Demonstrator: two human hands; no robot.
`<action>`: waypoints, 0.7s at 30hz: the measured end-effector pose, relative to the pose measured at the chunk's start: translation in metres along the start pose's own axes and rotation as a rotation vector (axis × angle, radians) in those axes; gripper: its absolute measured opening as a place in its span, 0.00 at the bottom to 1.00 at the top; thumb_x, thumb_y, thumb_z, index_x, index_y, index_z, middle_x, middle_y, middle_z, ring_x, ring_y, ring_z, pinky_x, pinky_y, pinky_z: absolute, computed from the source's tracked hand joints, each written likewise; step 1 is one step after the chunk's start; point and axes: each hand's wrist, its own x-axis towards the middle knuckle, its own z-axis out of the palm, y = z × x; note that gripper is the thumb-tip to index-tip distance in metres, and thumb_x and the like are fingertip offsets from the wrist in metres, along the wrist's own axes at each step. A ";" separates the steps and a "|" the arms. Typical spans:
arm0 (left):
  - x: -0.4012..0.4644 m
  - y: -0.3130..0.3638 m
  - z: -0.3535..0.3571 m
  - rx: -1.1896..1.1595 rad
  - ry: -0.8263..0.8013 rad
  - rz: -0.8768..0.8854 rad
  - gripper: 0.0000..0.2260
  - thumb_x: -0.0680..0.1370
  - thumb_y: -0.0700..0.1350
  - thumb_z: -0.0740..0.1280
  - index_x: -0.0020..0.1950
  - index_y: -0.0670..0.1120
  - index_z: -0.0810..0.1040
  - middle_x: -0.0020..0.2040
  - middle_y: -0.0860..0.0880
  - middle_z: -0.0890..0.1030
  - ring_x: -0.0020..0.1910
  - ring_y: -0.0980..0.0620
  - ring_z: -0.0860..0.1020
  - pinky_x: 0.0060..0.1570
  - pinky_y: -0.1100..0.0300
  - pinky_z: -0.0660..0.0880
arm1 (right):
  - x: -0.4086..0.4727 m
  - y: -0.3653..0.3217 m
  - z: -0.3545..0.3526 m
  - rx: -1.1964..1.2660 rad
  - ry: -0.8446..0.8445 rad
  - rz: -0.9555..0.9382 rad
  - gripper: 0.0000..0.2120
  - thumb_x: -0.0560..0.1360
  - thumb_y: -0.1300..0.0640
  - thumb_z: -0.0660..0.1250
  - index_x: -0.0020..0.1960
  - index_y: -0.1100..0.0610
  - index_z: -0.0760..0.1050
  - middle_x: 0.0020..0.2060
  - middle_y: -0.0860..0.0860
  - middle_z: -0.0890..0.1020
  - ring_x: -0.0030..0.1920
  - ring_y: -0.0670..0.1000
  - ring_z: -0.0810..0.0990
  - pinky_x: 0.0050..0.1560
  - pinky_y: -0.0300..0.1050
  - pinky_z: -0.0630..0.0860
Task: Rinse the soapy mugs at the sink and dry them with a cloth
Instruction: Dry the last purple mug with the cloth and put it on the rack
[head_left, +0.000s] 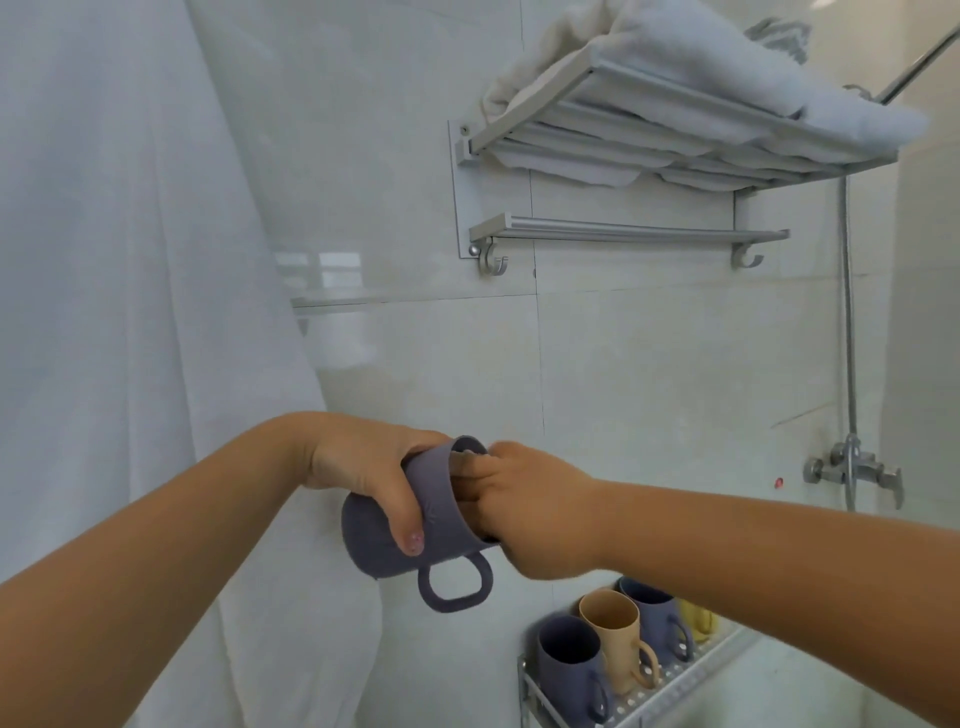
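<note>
Purple mug sits at the lower centre of the frame, tipped on its side in mid-air with its mouth toward the right and its loop handle hanging below. The left hand grips it round the body, thumb curled over the near wall. The right hand has its fingers pushed into the mug's mouth; whether they hold a cloth in there I cannot tell, since the rim hides them.

Toward the lower right, under the right forearm, a perforated metal rack carries more mugs standing upright in a row: a dark blue mug nearest, a beige mug beside it, another blue mug behind, and a yellow one mostly hidden.

Higher on the tiled wall, upper right, a metal towel shelf holds folded white towels. A shower valve is at the right edge, and a white curtain fills the left.
</note>
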 end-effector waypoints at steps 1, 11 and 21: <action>0.001 -0.002 0.000 0.015 0.040 -0.004 0.34 0.59 0.44 0.77 0.64 0.45 0.73 0.57 0.46 0.82 0.56 0.45 0.81 0.56 0.45 0.79 | 0.002 -0.002 0.005 0.119 -0.026 0.082 0.17 0.59 0.64 0.75 0.48 0.55 0.81 0.52 0.50 0.82 0.58 0.54 0.77 0.45 0.53 0.79; 0.015 -0.006 0.022 0.040 0.397 0.107 0.27 0.62 0.39 0.79 0.56 0.57 0.76 0.52 0.59 0.82 0.51 0.57 0.81 0.53 0.54 0.80 | 0.008 0.007 -0.012 0.984 -0.325 0.595 0.07 0.70 0.71 0.64 0.36 0.64 0.68 0.33 0.54 0.69 0.34 0.50 0.66 0.36 0.41 0.64; 0.033 -0.015 0.032 0.322 0.814 0.075 0.28 0.57 0.53 0.78 0.52 0.60 0.70 0.47 0.60 0.76 0.47 0.58 0.76 0.45 0.52 0.78 | -0.002 0.018 -0.004 1.491 0.040 0.898 0.27 0.62 0.54 0.73 0.61 0.57 0.76 0.59 0.53 0.80 0.61 0.54 0.76 0.59 0.46 0.71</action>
